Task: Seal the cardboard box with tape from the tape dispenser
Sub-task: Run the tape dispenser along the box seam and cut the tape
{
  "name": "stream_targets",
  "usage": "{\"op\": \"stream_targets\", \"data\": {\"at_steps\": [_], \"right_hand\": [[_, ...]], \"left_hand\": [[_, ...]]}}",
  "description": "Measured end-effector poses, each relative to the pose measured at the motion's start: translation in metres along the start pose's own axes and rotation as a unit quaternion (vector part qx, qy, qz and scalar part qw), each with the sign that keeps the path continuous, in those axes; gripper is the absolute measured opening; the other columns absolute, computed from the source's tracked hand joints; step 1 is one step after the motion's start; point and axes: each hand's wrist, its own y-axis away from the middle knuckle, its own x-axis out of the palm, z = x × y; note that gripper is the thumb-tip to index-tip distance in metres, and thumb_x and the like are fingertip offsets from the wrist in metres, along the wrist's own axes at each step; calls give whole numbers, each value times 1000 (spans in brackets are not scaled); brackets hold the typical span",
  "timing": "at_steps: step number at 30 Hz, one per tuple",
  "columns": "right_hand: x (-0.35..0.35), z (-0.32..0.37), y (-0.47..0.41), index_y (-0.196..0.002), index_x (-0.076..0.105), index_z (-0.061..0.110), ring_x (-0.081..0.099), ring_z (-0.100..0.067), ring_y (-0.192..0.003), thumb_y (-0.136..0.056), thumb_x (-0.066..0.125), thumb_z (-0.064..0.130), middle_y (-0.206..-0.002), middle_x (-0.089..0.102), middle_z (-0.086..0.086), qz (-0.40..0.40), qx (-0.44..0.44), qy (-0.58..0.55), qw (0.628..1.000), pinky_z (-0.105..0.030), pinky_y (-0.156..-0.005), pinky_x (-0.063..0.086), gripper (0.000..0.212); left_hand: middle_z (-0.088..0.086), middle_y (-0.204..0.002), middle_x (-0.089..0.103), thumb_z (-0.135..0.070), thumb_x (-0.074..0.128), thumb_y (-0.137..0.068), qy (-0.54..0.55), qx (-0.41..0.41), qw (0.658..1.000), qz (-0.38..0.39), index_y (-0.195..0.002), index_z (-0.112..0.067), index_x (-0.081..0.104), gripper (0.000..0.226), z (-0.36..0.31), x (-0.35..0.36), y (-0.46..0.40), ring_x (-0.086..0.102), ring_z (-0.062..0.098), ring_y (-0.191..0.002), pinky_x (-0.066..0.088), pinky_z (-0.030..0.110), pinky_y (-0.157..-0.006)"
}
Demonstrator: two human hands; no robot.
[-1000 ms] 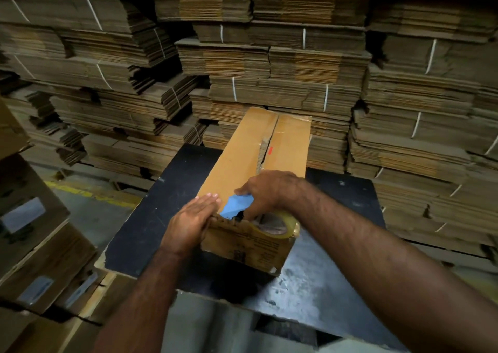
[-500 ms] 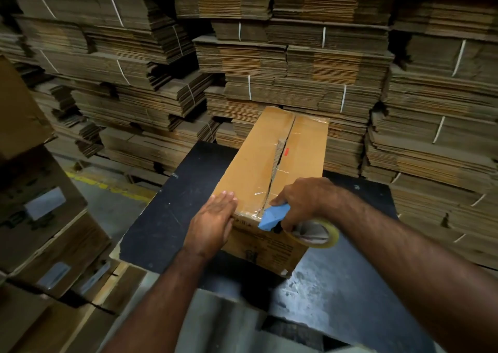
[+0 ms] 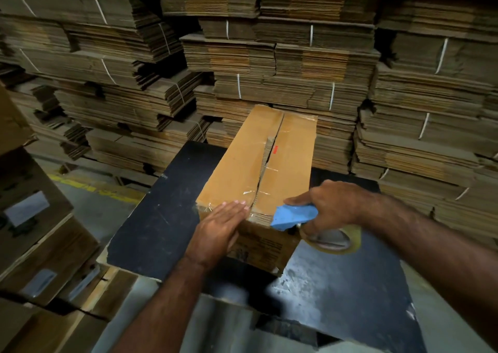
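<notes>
A long brown cardboard box [image 3: 242, 161] lies on a black table [image 3: 161, 218], its two top flaps meeting at a ragged centre seam with clear tape wrinkled across the near end. My left hand [image 3: 219, 227] presses flat, fingers straight, on the box's near left corner. My right hand [image 3: 331, 207] grips a blue tape dispenser [image 3: 292, 216] at the box's near right edge, and its clear tape roll [image 3: 334, 238] hangs below my wrist, beside the box.
Tall stacks of bundled flat cardboard [image 3: 283, 64] wall in the back and right side. Assembled boxes [image 3: 35, 218] with labels stand at the left. A grey floor with a yellow line [image 3: 94, 188] shows left of the table.
My right hand has carried the dispenser from the seam's near end off to the box's right edge. My left hand has shifted right toward the seam and lies flat on the taped corner.
</notes>
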Motion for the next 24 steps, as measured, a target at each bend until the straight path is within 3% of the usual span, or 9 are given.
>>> {"op": "stream_targets", "data": {"at_steps": [4, 7, 11, 17, 20, 24], "right_hand": [[18, 8, 1, -147, 34, 53, 57, -15, -106, -78, 62, 62, -123, 61, 12, -7, 10, 30, 999, -33, -81, 51, 76], [24, 8, -6, -147, 35, 53, 57, -14, -109, -76, 61, 64, -130, 60, 12, -20, 17, 32, 999, -32, -80, 50, 76], [29, 4, -5, -147, 36, 51, 50, -9, -94, -76, 63, 64, -125, 62, 12, -17, 26, 5, 1000, -31, -80, 50, 77], [34, -1, 6, -148, 29, 55, 45, -12, -86, -80, 60, 65, -95, 47, 9, -33, 22, -5, 999, -29, -72, 44, 76], [40, -18, 24, -148, 24, 58, 47, -11, -79, -81, 58, 64, -84, 48, 12, -56, 19, 1, 998, -28, -69, 44, 76], [51, -37, 39, -146, 22, 61, 55, -10, -79, -76, 58, 68, -94, 66, 11, -40, 38, 11, 998, -30, -72, 54, 79]], "left_hand": [[4, -145, 53, -2, 77, -69, -18, 2, 1000, 10, -139, -12, 55, 74, -2, -2, 2, 49, 20, -134, 28, 41, -117], [6, -147, 50, -8, 78, -71, -40, -5, 999, 24, -142, -11, 51, 76, -7, -4, 1, 46, 22, -137, 26, 44, -117], [6, -156, 37, -19, 68, -83, -14, 18, 999, 50, -150, -11, 37, 74, -41, 5, -1, 31, 19, -145, 23, 40, -120], [1, -152, 44, -7, 71, -73, 9, 24, 998, 58, -146, -14, 46, 77, -41, 11, -1, 38, 15, -141, 24, 37, -120], [0, -150, 47, -6, 73, -72, 24, 26, 997, 63, -144, -15, 49, 77, -40, 9, -3, 41, 15, -140, 27, 37, -119], [-2, -150, 46, -8, 77, -72, 18, 5, 998, 67, -145, -18, 47, 80, -44, 9, -3, 41, 14, -139, 23, 39, -119]]}}
